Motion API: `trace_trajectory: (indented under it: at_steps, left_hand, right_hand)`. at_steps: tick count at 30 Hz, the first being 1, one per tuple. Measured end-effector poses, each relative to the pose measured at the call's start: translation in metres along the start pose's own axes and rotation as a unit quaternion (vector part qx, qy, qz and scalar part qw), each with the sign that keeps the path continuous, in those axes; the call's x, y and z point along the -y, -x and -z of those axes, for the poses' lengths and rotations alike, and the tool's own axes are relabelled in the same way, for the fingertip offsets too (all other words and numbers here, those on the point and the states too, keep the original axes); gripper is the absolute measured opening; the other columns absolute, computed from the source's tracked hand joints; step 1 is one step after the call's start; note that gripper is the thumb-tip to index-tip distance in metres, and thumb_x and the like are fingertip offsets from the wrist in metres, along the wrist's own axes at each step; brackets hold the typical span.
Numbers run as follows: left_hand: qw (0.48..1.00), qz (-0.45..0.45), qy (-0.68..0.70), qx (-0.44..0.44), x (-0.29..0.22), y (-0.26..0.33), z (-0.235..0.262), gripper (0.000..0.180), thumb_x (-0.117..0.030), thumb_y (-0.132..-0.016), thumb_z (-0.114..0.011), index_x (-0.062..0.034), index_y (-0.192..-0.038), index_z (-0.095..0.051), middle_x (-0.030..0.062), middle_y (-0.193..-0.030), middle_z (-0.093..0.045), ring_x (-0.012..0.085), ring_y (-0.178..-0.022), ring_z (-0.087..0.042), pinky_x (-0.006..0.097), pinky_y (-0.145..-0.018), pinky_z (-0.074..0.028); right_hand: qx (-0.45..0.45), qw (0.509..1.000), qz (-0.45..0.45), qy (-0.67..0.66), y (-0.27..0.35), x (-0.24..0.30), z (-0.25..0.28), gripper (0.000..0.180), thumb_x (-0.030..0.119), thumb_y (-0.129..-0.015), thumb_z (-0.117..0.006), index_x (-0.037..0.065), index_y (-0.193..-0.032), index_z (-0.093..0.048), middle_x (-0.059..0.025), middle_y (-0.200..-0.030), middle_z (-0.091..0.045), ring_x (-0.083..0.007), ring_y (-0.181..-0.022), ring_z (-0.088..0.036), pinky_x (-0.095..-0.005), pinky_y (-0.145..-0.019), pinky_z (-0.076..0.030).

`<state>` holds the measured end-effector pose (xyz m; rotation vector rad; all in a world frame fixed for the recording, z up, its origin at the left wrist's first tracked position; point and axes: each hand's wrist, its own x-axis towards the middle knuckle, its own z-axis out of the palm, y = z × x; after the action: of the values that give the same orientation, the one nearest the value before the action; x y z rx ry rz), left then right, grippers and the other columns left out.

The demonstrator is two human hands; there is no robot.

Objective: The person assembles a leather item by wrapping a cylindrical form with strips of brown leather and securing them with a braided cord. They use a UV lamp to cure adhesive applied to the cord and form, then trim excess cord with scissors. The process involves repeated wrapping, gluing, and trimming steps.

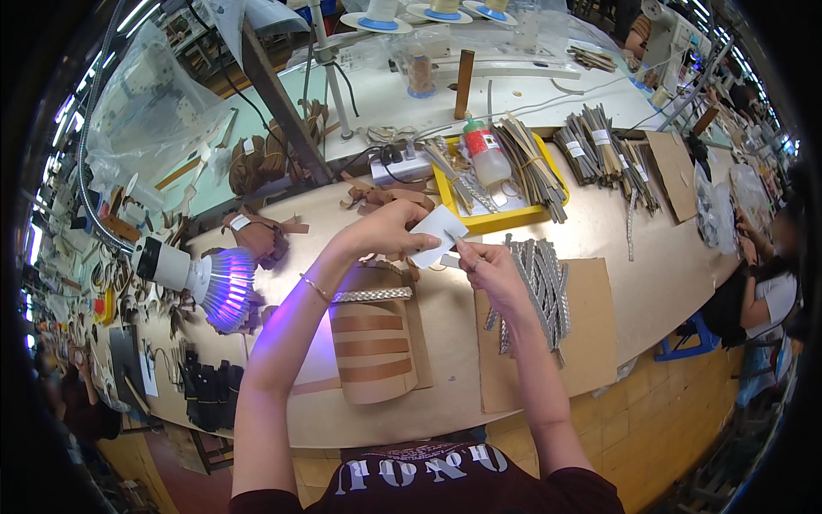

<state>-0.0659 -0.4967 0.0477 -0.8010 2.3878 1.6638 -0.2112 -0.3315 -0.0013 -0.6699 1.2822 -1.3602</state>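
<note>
Over the middle of the bench, my left hand [387, 233] grips a small white card [437, 227] between thumb and fingers. My right hand [490, 270] is closed in a pinch at the card's right edge. A thin dark tip lies against the card there, and a short grey strip end [449, 261] shows beside the fingers; which of them the pinch holds is unclear. Below my left forearm, a curved tan board [377, 387] carries several brown strips [370, 346], with a silvery braided strip [372, 295] across its top. Grey braided strips [544, 287] lie on cardboard [595, 334] by my right forearm.
Beyond my hands stands a yellow tray [514, 223] with a red-labelled bottle [490, 163] and strip bundles. A lit lamp [227, 287] hangs at left, near black pieces [210, 390]. More bundled strips [591, 146] lie far right. Another person [775, 300] sits at the right.
</note>
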Motion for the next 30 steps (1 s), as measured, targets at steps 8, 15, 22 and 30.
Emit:
trace_trajectory:
  at_steps: [8,15,22,30]
  left_hand:
    - [0.999,0.006,0.035,0.015,0.002,-0.007,-0.004,0.033,-0.03,-0.082,-0.076,0.0016,-0.091,-0.07,0.0027,-0.07,-0.065,0.0093,-0.057,-0.058,0.024,-0.05,-0.044]
    - [0.998,0.039,-0.029,0.03,0.006,-0.019,-0.002,0.03,-0.03,-0.083,-0.077,-0.0008,-0.084,-0.069,-0.0014,-0.064,-0.061,0.0052,-0.052,-0.051,0.022,-0.045,-0.038]
    - [0.995,0.086,0.011,0.042,0.001,-0.021,-0.006,0.031,-0.03,-0.082,-0.079,-0.0014,-0.076,-0.068,-0.0025,-0.058,-0.055,0.0066,-0.05,-0.047,0.023,-0.043,-0.032]
    - [0.998,0.048,-0.013,-0.039,0.021,-0.02,0.017,0.027,-0.022,-0.083,-0.077,0.0033,-0.091,-0.071,0.0004,-0.073,-0.064,0.0059,-0.064,-0.053,0.022,-0.056,-0.041]
  right_hand:
    - [0.006,0.997,-0.018,-0.068,-0.015,-0.006,0.004,0.038,0.035,-0.092,-0.066,0.007,-0.068,-0.057,0.0054,-0.061,-0.048,-0.001,-0.046,-0.032,-0.0195,-0.042,-0.021]
    - [-0.015,0.996,-0.032,-0.081,-0.021,-0.013,0.0,0.037,0.035,-0.092,-0.067,0.008,-0.068,-0.06,0.0064,-0.055,-0.045,-0.0013,-0.044,-0.03,-0.0207,-0.042,-0.02]
    - [-0.041,0.997,-0.007,-0.059,-0.032,-0.019,-0.001,0.036,0.034,-0.093,-0.065,0.007,-0.07,-0.061,0.0055,-0.054,-0.046,-0.0021,-0.042,-0.029,-0.0217,-0.04,-0.02]
    - [0.005,0.967,-0.112,-0.229,-0.033,-0.023,0.004,0.028,0.031,-0.093,-0.065,0.005,-0.102,-0.057,-0.0004,-0.065,-0.054,-0.0032,-0.042,-0.031,-0.02,-0.04,-0.022]
